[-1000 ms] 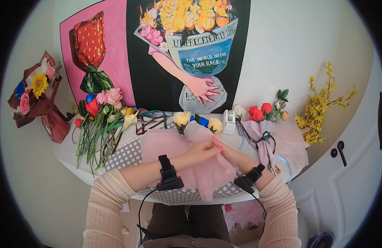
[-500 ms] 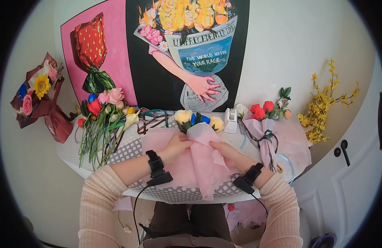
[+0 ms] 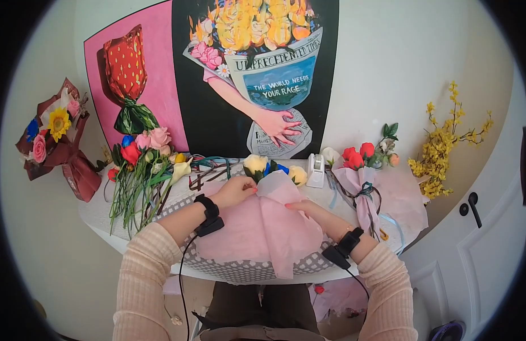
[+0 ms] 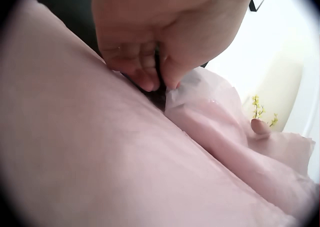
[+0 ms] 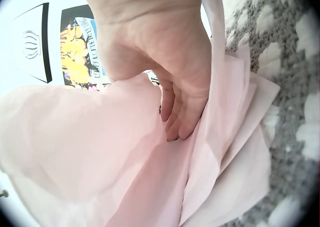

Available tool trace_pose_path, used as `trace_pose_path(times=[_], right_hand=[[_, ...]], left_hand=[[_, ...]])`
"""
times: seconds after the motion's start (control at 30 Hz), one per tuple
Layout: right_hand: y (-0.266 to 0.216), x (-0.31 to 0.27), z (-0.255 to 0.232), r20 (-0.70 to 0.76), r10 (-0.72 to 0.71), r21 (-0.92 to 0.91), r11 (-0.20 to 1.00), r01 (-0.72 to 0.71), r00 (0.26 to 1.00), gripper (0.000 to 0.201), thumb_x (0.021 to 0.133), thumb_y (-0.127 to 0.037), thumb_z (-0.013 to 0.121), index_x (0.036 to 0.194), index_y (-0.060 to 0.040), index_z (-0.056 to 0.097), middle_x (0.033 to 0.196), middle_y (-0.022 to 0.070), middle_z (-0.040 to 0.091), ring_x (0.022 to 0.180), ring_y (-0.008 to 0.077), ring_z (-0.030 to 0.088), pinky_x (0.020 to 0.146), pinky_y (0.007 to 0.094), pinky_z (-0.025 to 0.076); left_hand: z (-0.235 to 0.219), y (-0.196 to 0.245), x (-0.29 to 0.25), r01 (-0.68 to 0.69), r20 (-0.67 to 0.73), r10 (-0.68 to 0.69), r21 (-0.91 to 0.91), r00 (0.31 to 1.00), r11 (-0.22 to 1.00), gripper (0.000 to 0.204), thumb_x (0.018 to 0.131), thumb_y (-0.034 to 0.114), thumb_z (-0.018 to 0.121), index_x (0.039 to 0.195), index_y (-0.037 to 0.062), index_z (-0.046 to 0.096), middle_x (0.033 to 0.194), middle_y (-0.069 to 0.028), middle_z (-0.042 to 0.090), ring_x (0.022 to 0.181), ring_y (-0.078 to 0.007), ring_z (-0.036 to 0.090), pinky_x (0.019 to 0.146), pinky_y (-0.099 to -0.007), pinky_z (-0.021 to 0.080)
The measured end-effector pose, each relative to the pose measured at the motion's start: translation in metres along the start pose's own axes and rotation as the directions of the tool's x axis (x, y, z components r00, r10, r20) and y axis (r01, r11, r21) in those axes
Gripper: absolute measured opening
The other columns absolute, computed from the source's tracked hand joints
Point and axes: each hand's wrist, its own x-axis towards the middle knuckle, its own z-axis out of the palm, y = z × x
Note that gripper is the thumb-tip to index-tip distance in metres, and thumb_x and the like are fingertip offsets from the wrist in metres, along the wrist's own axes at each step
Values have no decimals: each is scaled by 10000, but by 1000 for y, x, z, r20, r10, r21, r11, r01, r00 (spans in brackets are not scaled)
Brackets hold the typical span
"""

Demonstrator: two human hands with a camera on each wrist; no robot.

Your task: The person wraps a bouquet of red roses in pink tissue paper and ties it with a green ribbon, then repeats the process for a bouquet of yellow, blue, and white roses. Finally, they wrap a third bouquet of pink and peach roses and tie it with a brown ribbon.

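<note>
Pink wrapping paper (image 3: 234, 238) is folded around a small bunch of flowers at the middle of the table. Cream roses (image 3: 255, 165) and a blue rose (image 3: 279, 169) peek out of its far end. My left hand (image 3: 235, 192) is at the left of the bunch, just below a cream rose; in the left wrist view its thumb and fingertips pinch at the paper's upper edge. On the right side, my right hand (image 3: 314, 211) grips the folded flap, its fingers (image 5: 187, 119) tucked between paper layers in the right wrist view. The stems are hidden under the paper.
A grey and white checked cloth (image 3: 240, 271) lies under the paper. Loose flowers (image 3: 143, 187) are piled on the left. A white tape dispenser (image 3: 316, 170) stands behind the right hand, with a tied pink bouquet (image 3: 365, 199) farther right. Ribbons (image 3: 214, 165) lie along the back.
My hands were together over the flap at the right. The left hand has since moved left and farther back to the paper's upper left edge; the right stays on the right side.
</note>
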Motion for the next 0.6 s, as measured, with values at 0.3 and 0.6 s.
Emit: trace_pose_path(times=[0.3,0.6], right_hand=[[1,-13,3,-25,-138,-25,990,137,990,287,774,-206,602,979,-4,585,865,66,609,768,138,603,666,275,495],[33,2,-31,105,-174,89,982,165,979,342,845,-107,472,1187,-112,486,1184,69,481,1054,142,491,894,260,404]], left_hand=[[3,11,2,-52,-118,96,331,988,942,153,851,153,510,871,2,531,773,-146,606,687,-250,588,616,-344,452],[-3,19,-5,359,61,-355,-233,933,904,349,877,301,507,920,-45,531,818,-121,618,666,-200,628,575,-316,512]])
